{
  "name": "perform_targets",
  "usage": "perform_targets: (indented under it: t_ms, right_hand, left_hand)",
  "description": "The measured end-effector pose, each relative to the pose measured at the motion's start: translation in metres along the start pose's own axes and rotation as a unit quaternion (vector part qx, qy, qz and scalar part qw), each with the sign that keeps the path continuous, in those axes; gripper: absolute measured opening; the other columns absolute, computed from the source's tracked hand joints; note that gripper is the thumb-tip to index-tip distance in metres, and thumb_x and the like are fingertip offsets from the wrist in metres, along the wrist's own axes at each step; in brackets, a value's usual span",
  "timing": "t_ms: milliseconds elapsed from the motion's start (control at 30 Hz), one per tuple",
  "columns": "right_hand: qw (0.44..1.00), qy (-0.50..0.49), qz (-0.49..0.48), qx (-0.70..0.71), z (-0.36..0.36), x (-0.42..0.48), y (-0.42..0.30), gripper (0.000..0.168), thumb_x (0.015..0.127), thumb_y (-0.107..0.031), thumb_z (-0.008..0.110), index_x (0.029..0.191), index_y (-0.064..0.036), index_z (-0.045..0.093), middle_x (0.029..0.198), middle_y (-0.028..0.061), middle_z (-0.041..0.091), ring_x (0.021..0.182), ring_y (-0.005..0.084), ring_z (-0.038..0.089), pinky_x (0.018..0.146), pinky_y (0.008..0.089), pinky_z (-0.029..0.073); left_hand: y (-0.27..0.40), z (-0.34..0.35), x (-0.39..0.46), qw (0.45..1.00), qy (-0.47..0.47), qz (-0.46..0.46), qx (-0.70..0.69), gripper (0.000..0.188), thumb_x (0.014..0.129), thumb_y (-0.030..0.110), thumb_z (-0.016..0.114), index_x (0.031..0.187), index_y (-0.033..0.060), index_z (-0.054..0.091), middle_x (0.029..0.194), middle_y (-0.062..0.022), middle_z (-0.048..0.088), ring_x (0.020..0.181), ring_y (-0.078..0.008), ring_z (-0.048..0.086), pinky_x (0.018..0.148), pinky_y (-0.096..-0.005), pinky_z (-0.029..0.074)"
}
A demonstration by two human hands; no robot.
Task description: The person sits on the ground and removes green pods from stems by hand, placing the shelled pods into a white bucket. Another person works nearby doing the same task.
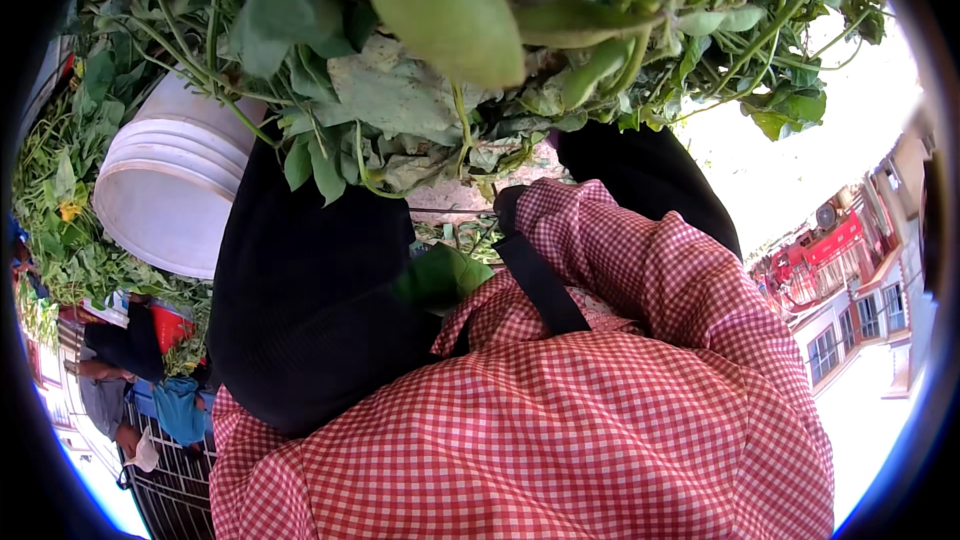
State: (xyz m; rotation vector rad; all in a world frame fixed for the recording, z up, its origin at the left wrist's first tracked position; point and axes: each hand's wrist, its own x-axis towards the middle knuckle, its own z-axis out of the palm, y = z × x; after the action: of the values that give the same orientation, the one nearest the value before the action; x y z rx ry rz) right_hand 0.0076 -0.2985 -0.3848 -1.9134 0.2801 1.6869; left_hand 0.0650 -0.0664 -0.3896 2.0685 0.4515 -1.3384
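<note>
A large mass of uprooted bean plants (390, 97) fills the top of the head view, above my knees. Plump green bean pods (592, 22) hang on the stems, and one broad green shape close to the camera is blurred. My right hand (509, 208), seemingly in a dark glove, shows only a little past the checked sleeve. It lies just under the plants' lower edge; its fingers are hidden, so any hold is unclear. My left hand is out of view, its arm passing behind my dark-trousered left leg (315, 300).
A white plastic bucket (169, 199) stands left of my leg, its mouth visible. Heaped greenery (56, 187) surrounds it. Farther left are a person (109, 390), a red container (171, 328) and a metal rack (169, 484). Red machinery (814, 255) and buildings appear far right.
</note>
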Motion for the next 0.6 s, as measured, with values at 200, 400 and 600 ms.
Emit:
perform_targets:
  t_ms: [200, 400, 600]
  right_hand:
    - [1.000, -0.012, 0.013, -0.024, -0.019, -0.010, 0.004, 0.031, 0.077, -0.023, 0.060, 0.100, -0.003, 0.061, 0.084, 0.0125, 0.063, 0.072, 0.0240, 0.060, 0.063, 0.0351, 0.048]
    - [0.998, -0.014, 0.019, -0.061, -0.031, -0.015, 0.007, 0.032, 0.077, -0.023, 0.060, 0.101, -0.002, 0.061, 0.085, 0.0124, 0.063, 0.073, 0.0240, 0.061, 0.064, 0.0350, 0.048]
    - [0.996, -0.005, 0.000, -0.094, -0.037, -0.008, 0.007, 0.032, 0.078, -0.024, 0.059, 0.102, -0.002, 0.061, 0.086, 0.0123, 0.063, 0.073, 0.0240, 0.061, 0.064, 0.0348, 0.048]
  left_hand:
    - [-0.005, -0.004, -0.015, 0.999, -0.009, -0.021, -0.022, 0.028, 0.087, 0.018, 0.051, 0.105, -0.0024, 0.059, 0.101, -0.0158, 0.061, 0.090, -0.0211, 0.059, 0.079, -0.0308, 0.047]
    - [-0.013, -0.005, -0.020, 0.998, -0.003, -0.036, -0.044, 0.028, 0.087, 0.017, 0.051, 0.105, -0.0024, 0.059, 0.101, -0.0159, 0.061, 0.090, -0.0212, 0.059, 0.079, -0.0310, 0.047]
    - [-0.028, 0.001, -0.039, 0.997, 0.017, -0.046, -0.063, 0.027, 0.087, 0.017, 0.051, 0.105, -0.0024, 0.059, 0.101, -0.0161, 0.061, 0.090, -0.0213, 0.059, 0.079, -0.0311, 0.047]
